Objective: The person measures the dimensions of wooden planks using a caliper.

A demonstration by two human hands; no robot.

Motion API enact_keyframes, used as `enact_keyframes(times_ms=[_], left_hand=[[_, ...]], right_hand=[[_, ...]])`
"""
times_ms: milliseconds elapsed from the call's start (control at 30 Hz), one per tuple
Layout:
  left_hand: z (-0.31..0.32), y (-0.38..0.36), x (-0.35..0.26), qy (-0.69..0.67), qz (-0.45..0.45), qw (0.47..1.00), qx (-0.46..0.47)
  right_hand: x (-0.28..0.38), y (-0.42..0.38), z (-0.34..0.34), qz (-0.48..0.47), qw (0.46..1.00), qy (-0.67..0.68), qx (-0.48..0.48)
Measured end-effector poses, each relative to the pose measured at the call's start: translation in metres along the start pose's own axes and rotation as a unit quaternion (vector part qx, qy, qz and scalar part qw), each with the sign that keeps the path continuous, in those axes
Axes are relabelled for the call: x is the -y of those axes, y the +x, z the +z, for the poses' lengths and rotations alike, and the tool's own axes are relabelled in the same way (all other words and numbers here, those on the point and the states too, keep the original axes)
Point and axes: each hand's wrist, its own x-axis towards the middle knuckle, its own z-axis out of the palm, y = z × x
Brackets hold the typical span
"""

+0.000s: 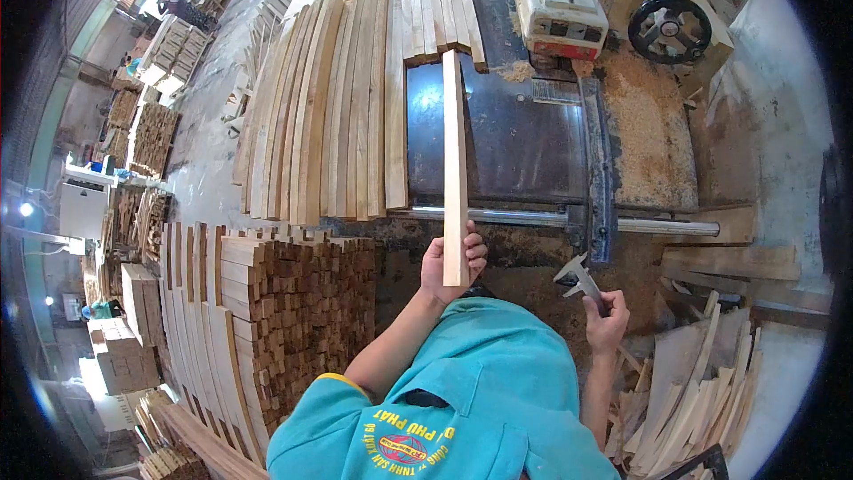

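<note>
My left hand (434, 268) is closed around the near end of a long, pale, square-edged wooden strip (455, 160). That strip points away from my body over the dark machine table (524, 138), and its far end meets a group of boards (437, 4) lying on the table. In my right hand (606, 322) is a caliper (582, 281), gripped by its body with the metal jaws pointing up and left. The caliper is apart from the strip.
Left of the strip lies a row of long boards (333, 116). Below it stands a tall stack of cut wood (306, 302). A metal fence (597, 169) crosses the table at right, near a machine with a black handwheel (669, 29). Offcuts (702, 391) are piled lower right.
</note>
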Motion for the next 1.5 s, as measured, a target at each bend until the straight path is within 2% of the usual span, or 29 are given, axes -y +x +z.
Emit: enact_keyframes(times_ms=[67,100,133,200,267,333,367,433,533,667,767,833,867,933,1000,1100,1167,1300,1367,1467,1500], left_hand=[[0.001,0.001,0.003,0.127,0.013,0.991,-0.044],[-0.003,0.002,0.001,0.164,0.000,0.986,-0.032],[-0.007,0.003,0.001,0.163,-0.001,0.986,-0.033],[-0.014,0.005,0.002,0.273,0.012,0.957,-0.095],[-0.019,0.006,0.003,0.295,0.011,0.952,-0.085],[-0.012,0.006,0.008,0.380,0.026,0.911,-0.159],[-0.011,0.007,0.009,0.380,0.024,0.911,-0.159],[-0.009,0.008,0.010,0.472,0.035,0.866,-0.163],[-0.008,0.011,0.015,0.510,0.027,0.842,-0.173],[-0.021,0.014,0.012,0.497,0.037,0.848,-0.178],[-0.016,0.015,0.011,0.533,0.031,0.831,-0.158],[-0.006,0.012,0.016,0.493,0.013,0.839,-0.230],[-0.010,0.013,0.014,0.493,0.013,0.839,-0.231],[-0.009,0.016,0.013,0.434,0.031,0.889,-0.142],[-0.010,0.016,0.017,0.434,0.049,0.885,-0.158],[-0.010,0.018,0.018,0.449,0.068,0.869,-0.198],[-0.012,0.018,0.016,0.564,0.050,0.766,-0.303],[-0.030,0.019,0.011,0.581,0.105,0.760,-0.272],[-0.021,0.019,0.021,0.637,0.199,0.708,-0.232],[-0.002,0.012,0.023,0.687,0.174,0.678,-0.194],[0.006,0.009,0.026,0.670,0.156,0.700,-0.193]], right_hand=[[-0.001,0.000,-0.001,0.024,0.999,0.019,0.010],[-0.003,0.000,0.000,0.018,1.000,0.020,0.008],[-0.004,0.000,0.000,0.011,1.000,0.020,0.005],[-0.006,0.001,0.000,0.004,1.000,0.012,0.003],[-0.008,0.001,0.001,-0.004,1.000,0.004,-0.001],[-0.009,0.001,0.002,-0.006,1.000,0.017,-0.011],[-0.009,0.001,0.001,-0.005,1.000,0.016,-0.012],[-0.003,0.002,-0.002,0.006,1.000,-0.003,0.004],[-0.004,0.003,-0.003,0.008,1.000,-0.007,0.002],[-0.009,0.004,0.000,0.016,1.000,0.016,0.003],[-0.011,0.006,0.001,-0.012,1.000,0.015,-0.006],[-0.009,0.006,-0.001,0.009,1.000,0.009,0.015],[-0.008,0.006,-0.001,0.009,1.000,0.009,0.015],[-0.007,0.007,-0.001,0.025,0.999,0.019,0.029],[-0.005,0.008,-0.002,0.037,0.998,0.022,0.040],[-0.006,0.009,-0.001,0.047,0.997,0.024,0.056],[-0.006,0.011,0.001,0.045,0.997,0.024,0.060],[-0.001,0.015,0.007,0.025,0.995,0.047,0.080],[0.007,0.018,0.009,0.016,0.995,0.057,0.083],[0.022,0.026,0.012,0.032,0.993,0.059,0.098],[0.024,0.030,0.014,0.014,0.992,0.070,0.103]])
